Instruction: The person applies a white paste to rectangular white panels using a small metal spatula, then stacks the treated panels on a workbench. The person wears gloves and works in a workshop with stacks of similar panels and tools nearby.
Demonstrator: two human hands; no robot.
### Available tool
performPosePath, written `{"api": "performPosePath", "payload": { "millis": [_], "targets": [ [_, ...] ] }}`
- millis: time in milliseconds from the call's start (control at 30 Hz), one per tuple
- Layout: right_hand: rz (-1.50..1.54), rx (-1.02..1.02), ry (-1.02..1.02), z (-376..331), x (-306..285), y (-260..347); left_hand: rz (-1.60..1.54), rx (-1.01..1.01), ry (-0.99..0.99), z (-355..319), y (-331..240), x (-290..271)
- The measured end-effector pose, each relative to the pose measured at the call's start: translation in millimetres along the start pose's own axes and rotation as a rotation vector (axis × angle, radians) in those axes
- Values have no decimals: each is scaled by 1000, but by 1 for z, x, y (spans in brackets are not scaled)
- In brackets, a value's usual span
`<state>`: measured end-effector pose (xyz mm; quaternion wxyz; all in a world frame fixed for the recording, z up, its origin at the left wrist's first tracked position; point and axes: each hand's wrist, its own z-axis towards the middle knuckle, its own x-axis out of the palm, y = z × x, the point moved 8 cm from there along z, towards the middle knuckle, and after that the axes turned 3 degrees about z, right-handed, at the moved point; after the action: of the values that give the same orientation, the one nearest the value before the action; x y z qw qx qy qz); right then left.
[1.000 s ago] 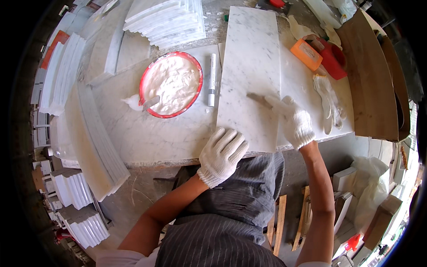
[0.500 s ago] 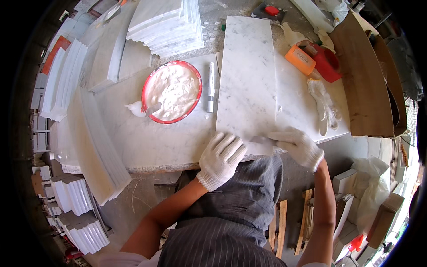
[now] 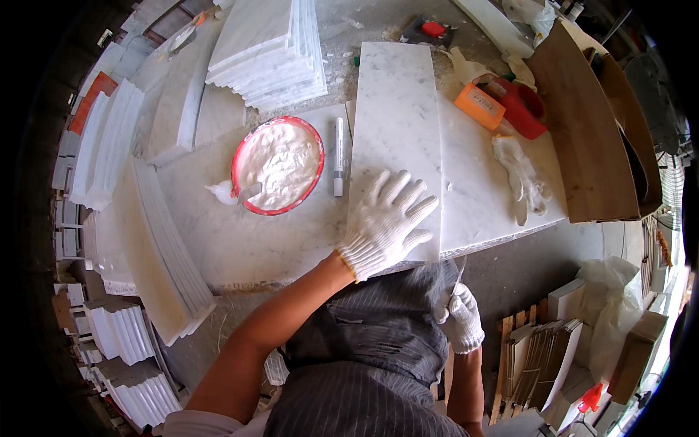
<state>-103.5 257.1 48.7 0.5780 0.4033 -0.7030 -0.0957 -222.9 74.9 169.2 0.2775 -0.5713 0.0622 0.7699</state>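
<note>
My left hand, in a white knit glove, lies with fingers spread on the near end of a long white marble slab. My right hand, gloved too, is just off the table's front edge beside my apron. Its fingers are closed round a putty knife, whose thin blade points up edge-on; the handle is hidden in the hand. Left of the slab stands a red-rimmed bowl of white paste, a scraper resting at its rim. A white marker pen lies between bowl and slab.
Stacked marble slabs stand at the back left, more slabs along the left edge. On the right are a spare glove, an orange box, a red container and a cardboard box.
My left hand has moved forward from the table edge onto the slab, fingers spreading. My right hand has drawn back off the slab toward my body, turning the putty knife upright.
</note>
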Motion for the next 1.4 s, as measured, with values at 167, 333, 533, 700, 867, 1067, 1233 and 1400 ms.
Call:
{"api": "performPosePath", "payload": {
  "millis": [167, 333, 533, 700, 867, 1067, 1233, 1400],
  "targets": [
    [-22, -44, -23, 12, 1, 14, 33, -45, 106, 9, -2, 10],
    [-75, -47, -47, 13, -5, 11, 93, -67, 106, 10, -5, 12],
    [-76, 0, -73, 12, 4, -1, 119, -75, 150, 11, -8, 13],
    [-87, 16, -92, 12, 7, 1, 146, -52, 146, 11, -10, 10],
    [-178, -21, -117, 11, 5, 8, 78, -27, 153, 0, -17, -5],
    [-147, -68, -202, 8, 2, 12, -288, -53, 152, -37, -8, -31],
    [-171, -83, -233, 11, 1, 13, -50, -65, 113, -34, 1, -26],
    [-152, -123, -236, 13, 9, 20, 123, 5, 105, -21, -7, 18]
  ]
}}
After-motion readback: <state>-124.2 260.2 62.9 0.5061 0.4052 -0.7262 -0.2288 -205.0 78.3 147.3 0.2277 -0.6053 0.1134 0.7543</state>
